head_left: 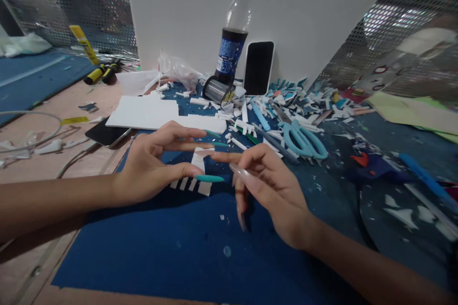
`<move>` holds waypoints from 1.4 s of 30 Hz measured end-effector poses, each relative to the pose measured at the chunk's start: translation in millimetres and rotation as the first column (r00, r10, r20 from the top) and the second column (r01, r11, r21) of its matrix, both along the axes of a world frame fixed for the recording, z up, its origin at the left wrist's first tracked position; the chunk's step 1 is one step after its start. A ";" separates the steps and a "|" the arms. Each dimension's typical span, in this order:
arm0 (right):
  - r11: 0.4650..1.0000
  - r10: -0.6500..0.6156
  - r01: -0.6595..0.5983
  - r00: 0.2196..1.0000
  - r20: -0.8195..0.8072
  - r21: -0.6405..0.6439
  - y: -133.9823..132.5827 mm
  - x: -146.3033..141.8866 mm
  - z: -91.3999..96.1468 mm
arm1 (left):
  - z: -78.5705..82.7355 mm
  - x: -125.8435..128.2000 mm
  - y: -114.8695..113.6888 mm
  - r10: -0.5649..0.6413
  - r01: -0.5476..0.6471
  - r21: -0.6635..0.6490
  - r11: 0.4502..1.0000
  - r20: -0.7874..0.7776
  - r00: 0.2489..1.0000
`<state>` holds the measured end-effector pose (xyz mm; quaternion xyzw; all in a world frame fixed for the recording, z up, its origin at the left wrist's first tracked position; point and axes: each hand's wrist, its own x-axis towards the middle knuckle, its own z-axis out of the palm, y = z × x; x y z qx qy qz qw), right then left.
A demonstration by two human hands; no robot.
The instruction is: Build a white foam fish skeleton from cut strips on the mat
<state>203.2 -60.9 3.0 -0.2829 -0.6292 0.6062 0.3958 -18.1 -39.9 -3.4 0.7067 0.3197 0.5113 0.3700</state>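
My left hand (153, 162) reaches in from the left with fingers stretched out and the thumb apart from them. Its long nails are teal. Behind and below its thumb is a white slitted piece (200, 164), its strips fanned toward me over the blue mat (161, 257). I cannot tell whether the left fingers touch it. My right hand (268, 186), with long pale nails, points its index finger left to the upper end of that piece, close to the left fingertips. Its thumb stands apart and the other fingers hang loosely bent. No grip shows in either hand.
White foam boards (146, 112) lie behind my hands, beside a phone (107, 132). Light-blue scissors (304, 140) rest among white scraps (229, 109). A cola bottle (232, 43), a wire spool (218, 90) and an upright phone (258, 69) stand behind. A dark-blue glue gun (379, 169) lies right.
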 end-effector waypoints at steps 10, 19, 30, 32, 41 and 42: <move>0.972 -0.073 0.020 0.973 0.219 0.235 -1.9 0.8 -0.1 | -0.9 -1.4 1.5 0.004 -0.004 -0.023 1.000 0.007 1.000; 0.917 -0.235 0.171 0.962 0.142 0.361 -8.6 3.7 0.4 | -4.3 -1.4 3.9 -0.017 0.017 0.052 0.999 -0.008 1.000; 0.806 -0.523 0.501 0.852 -0.018 0.316 4.8 0.1 0.4 | -1.8 -0.3 6.4 -0.074 0.087 0.191 0.978 -0.076 0.994; 0.859 -0.452 0.409 0.889 0.080 0.310 7.7 1.4 0.2 | -1.1 1.3 6.5 -0.053 0.083 0.276 0.958 -0.111 0.992; 0.985 -0.172 0.167 0.975 0.144 0.045 -3.0 -11.2 5.1 | -0.4 10.6 -2.3 -0.005 0.063 0.346 0.936 -0.167 0.986; 0.988 -0.157 0.156 0.980 0.119 0.011 -3.8 -12.3 4.5 | -0.6 10.8 -2.8 -0.013 0.075 0.348 0.935 -0.178 0.984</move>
